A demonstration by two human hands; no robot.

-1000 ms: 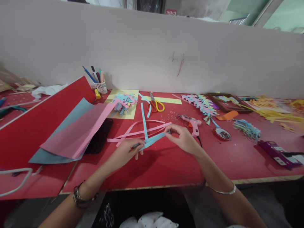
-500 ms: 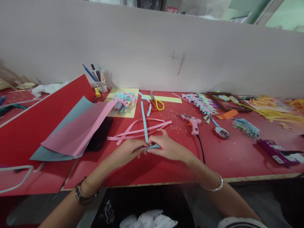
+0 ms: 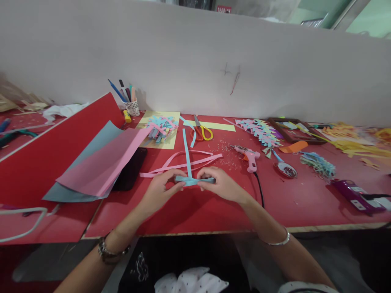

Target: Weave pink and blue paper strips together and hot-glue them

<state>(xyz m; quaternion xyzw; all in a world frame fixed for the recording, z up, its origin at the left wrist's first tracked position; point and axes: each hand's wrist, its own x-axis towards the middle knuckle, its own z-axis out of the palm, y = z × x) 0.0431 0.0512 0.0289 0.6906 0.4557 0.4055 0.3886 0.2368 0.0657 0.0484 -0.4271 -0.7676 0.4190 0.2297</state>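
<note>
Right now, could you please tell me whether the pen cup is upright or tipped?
Upright: the cup stands on the red table, its pens poking out of the top.

Patterned pen cup near pale wall; purple power strip.

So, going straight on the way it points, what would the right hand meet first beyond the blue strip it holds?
Probably the left hand, gripping the same strip opposite the right hand, though depth is hard to judge.

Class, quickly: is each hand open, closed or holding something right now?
Left hand: closed, holding the light-blue paper strip.
Right hand: closed, holding the same strip.
</note>
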